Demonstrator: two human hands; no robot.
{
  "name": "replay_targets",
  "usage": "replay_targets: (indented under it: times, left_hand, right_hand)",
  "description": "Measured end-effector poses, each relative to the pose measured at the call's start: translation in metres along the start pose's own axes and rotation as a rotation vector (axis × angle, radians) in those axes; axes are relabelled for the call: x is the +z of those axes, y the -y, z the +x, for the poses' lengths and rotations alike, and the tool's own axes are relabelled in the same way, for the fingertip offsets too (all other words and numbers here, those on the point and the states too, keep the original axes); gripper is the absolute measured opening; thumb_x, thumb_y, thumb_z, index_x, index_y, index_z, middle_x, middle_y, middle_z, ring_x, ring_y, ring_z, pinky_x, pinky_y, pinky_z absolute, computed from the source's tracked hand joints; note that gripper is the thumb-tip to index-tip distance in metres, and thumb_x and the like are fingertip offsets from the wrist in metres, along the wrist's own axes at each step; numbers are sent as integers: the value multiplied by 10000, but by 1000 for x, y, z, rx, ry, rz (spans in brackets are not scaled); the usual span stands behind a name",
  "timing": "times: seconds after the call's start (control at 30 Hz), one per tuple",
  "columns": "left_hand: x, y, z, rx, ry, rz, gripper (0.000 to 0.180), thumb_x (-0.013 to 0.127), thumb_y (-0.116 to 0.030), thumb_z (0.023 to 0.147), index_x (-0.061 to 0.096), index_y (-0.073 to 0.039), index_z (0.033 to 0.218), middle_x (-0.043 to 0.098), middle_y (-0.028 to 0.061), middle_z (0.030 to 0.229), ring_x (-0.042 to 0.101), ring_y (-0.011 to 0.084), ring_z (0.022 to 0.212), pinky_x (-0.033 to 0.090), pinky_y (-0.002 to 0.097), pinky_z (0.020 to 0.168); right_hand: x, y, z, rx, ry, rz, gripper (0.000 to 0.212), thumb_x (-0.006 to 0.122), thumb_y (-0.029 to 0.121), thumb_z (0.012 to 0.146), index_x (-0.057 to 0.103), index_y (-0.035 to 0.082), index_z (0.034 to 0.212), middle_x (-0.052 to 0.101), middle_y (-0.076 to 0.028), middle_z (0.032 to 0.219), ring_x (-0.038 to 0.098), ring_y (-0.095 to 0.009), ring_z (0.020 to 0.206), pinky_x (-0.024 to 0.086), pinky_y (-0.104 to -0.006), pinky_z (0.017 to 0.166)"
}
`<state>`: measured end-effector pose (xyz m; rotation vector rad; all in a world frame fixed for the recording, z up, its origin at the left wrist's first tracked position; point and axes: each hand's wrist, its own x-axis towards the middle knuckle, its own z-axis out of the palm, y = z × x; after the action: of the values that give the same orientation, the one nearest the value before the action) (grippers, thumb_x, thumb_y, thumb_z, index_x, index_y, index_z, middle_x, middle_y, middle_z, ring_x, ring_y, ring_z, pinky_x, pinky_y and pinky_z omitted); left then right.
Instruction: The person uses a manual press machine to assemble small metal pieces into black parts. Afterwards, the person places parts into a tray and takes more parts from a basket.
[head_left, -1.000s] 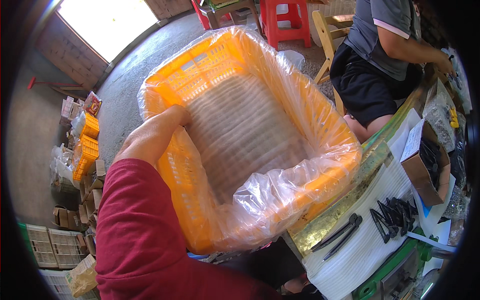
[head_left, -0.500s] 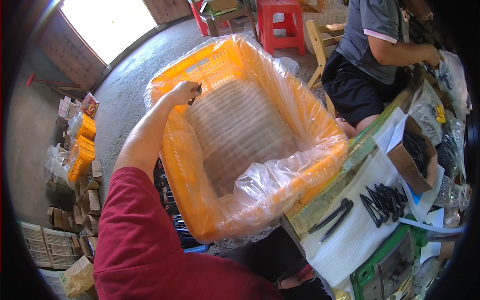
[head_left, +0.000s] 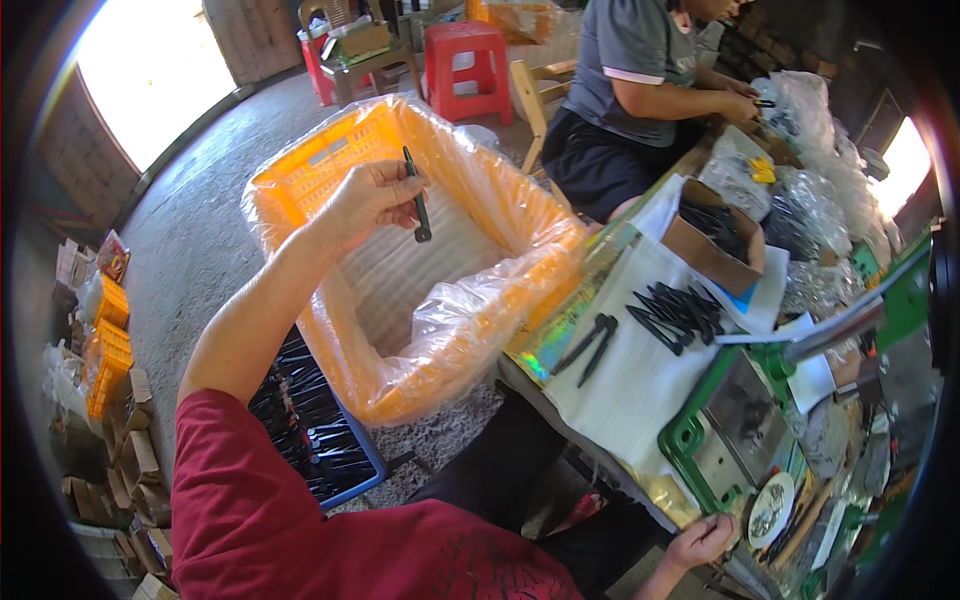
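Observation:
My left hand [head_left: 362, 205] is raised over the yellow plastic crate [head_left: 562, 268], which is lined with clear plastic film. Thumb and fingers pinch a slim black bar-shaped piece [head_left: 419, 205], upright, with a wider rounded lower end. At the lower right, my right hand [head_left: 703, 541] is closed by the table edge, beside a white dish [head_left: 771, 509] of small bits; anything inside its fingers is too small to make out. A pile of similar black pieces [head_left: 680, 312] lies on white foam sheet, and a separate pair [head_left: 586, 347] rests to its left.
A green metal machine [head_left: 684, 437] with a lever stands at the table's right. Beyond the pile is an open cardboard box [head_left: 712, 235] of black pieces. A blue tray [head_left: 372, 462] of black pieces sits below the crate. A co-worker [head_left: 625, 110] sits across; red stools [head_left: 468, 75] stand behind.
My left hand has lifted the black piece up from the crate and toward me. My right hand has come into view at the lower right. The whole view has swung to the right.

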<state>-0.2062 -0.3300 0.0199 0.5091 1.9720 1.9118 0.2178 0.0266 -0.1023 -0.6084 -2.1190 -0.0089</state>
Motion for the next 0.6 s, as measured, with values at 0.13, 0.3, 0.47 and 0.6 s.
replay_targets:
  times: [0.13, 0.3, 0.47, 0.6]
  left_hand:
    - [46, -2, -23, -15, 135, -149, 162, 530, -188, 797, 533, -65, 902, 561, 13, 768, 556, 86, 619, 477, 222, 567]
    - [105, -6, -48, -61, 258, -214, 162, 532, -172, 794, 539, -46, 895, 562, 24, 775, 564, 105, 634, 484, 230, 585]
    - [159, 8, -70, -71, 444, -289, 190, 548, -199, 790, 544, -38, 892, 551, 6, 744, 547, 78, 627, 474, 210, 568]
    - [198, 21, -91, -159, 502, -289, 181, 547, -184, 791, 542, -37, 895, 558, 4, 751, 529, 51, 606, 463, 185, 574]
  right_hand:
    - [1, 7, 3, 35, 12, 75, 116, 441, -1, 704, 479, -63, 794, 486, -208, 824, 470, -353, 739, 384, -394, 682]
    - [-4, 12, 9, 55, 18, 194, 109, 469, -10, 701, 480, -58, 799, 487, -188, 804, 473, -324, 718, 388, -368, 662]
    - [-13, 14, 13, 98, -11, 337, 78, 481, -14, 712, 472, -54, 778, 486, -167, 776, 475, -275, 679, 398, -315, 622]
    - [-22, 19, 12, 146, -61, 380, 72, 480, 4, 726, 468, -38, 784, 478, -153, 817, 471, -254, 706, 399, -298, 613]
